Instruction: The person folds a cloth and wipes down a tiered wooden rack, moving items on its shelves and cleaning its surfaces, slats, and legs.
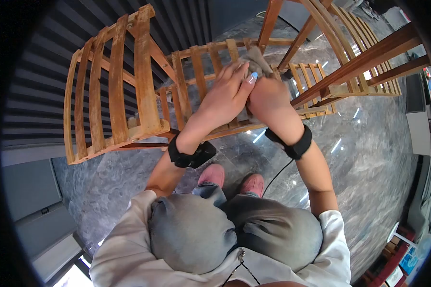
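Note:
A grey-beige cloth (257,59) is bunched up at my two hands, over the slats of a wooden rack (196,64). My left hand (225,95) reaches in from the left, its fingers closed on the cloth's left side and its thumb pointing up. Close against it, my right hand (269,98) is at the cloth's lower right; its fingers are bent away under the cloth and mostly hidden. Black bands sit round both wrists. Part of the rack behind my hands cannot be seen.
A slatted wooden panel (115,86) rises at the left, before a dark ribbed wall (28,100). More wooden frames (368,67) stand at the right. Below are a grey marbled floor (359,138), pink shoes (211,175) and a black cable (277,176).

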`<state>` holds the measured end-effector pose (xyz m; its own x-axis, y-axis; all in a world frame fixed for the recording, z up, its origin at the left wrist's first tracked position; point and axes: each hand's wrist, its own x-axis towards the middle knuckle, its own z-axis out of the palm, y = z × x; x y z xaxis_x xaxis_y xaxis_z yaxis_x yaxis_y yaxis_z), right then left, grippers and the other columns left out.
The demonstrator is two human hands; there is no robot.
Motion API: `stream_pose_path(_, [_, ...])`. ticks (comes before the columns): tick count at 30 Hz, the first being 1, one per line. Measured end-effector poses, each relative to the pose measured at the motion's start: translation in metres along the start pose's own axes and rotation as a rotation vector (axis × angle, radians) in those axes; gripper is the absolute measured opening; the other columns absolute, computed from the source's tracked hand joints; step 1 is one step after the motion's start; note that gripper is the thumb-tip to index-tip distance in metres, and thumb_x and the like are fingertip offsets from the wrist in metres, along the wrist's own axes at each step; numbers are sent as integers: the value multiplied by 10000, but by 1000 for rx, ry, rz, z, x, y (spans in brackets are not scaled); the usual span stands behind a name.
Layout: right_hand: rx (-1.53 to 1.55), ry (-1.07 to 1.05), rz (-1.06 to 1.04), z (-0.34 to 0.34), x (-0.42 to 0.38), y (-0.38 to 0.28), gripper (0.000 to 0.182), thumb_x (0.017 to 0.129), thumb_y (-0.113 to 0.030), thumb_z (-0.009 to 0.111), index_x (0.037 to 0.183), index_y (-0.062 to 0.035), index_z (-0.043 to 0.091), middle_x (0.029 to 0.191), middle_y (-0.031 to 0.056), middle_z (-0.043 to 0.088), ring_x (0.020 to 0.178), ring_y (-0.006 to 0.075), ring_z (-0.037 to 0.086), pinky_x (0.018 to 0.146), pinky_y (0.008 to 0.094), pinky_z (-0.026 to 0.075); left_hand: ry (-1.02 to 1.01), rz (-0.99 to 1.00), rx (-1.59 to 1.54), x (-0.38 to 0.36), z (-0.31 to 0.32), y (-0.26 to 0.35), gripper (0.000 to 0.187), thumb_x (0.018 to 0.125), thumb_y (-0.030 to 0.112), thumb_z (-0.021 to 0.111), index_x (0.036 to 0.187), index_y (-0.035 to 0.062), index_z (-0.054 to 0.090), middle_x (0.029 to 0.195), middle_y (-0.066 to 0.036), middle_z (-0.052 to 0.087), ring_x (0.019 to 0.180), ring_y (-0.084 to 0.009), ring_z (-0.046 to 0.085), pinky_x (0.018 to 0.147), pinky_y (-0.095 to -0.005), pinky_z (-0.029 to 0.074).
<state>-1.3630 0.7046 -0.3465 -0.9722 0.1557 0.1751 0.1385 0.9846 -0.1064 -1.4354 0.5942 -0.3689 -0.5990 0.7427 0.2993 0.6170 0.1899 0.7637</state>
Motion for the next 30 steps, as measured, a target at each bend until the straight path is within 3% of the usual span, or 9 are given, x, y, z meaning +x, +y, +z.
stream_pose_path(7, [47,-256,-227,-48,-29,1,112,700,-116,553,671,-19,601,635,163,582,608,333,584,562,398,480,-290,-221,-86,-14,-27,41,471,909,351,354,1193,-10,456,1198,-231,448,1099,-365,446,922,-387,357])
stream_pose_path(10, [70,-108,-211,-72,-13,2,132,697,-119,549,762,-23,613,648,157,589,627,341,578,576,411,470,-204,-222,-76,-12,-24,43,424,912,313,356,1208,22,443,1173,-230,461,1028,-372,488,859,-399,392])
stream_pose_path(13, [85,162,21,-76,20,-4,109,678,-98,552,723,-44,634,646,157,592,665,306,604,589,381,493,217,209,-70,19,-15,35,397,907,253,366,1232,27,401,1177,-235,449,1038,-370,482,846,-397,397])
stream_pose_path(15, [97,746,-199,-60,55,2,131,685,-130,567,754,-43,638,680,174,594,731,316,596,616,391,491,495,252,-340,47,-11,34,386,896,197,378,1245,33,370,1198,-237,431,1061,-388,461,870,-394,382])
stream_pose_path(17, [-58,833,-290,-57,73,-6,249,718,-85,536,960,-68,593,872,102,607,810,306,570,643,378,483,527,208,-323,60,-14,25,420,892,198,386,1264,12,333,1237,-261,376,1119,-402,401,913,-398,346])
stream_pose_path(19, [-122,722,-198,-20,92,1,244,723,-104,541,957,-56,590,863,99,604,885,313,559,697,382,486,556,163,-314,71,-8,2,458,888,199,394,1283,-9,296,1276,-286,321,1177,-415,340,956,-402,310])
stream_pose_path(21, [-101,102,-97,33,109,19,223,725,-125,548,923,-36,599,847,138,601,887,323,563,714,400,484,535,-202,61,67,6,-26,571,881,240,409,1305,-74,188,1318,-334,201,1249,-437,197,1015,-421,219])
stream_pose_path(22, [-115,431,-72,45,94,14,203,725,-145,544,870,-20,612,806,188,607,829,338,584,689,407,488,422,-310,-33,59,7,-25,664,870,276,424,1303,-118,109,1335,-357,101,1276,-442,101,1038,-437,159])
stream_pose_path(30, [244,115,-106,23,53,16,151,666,-123,571,755,-16,631,735,185,609,734,358,572,647,431,472,426,-135,-59,44,9,-16,613,862,299,435,1277,-105,234,1306,-338,222,1253,-429,188,1035,-430,166])
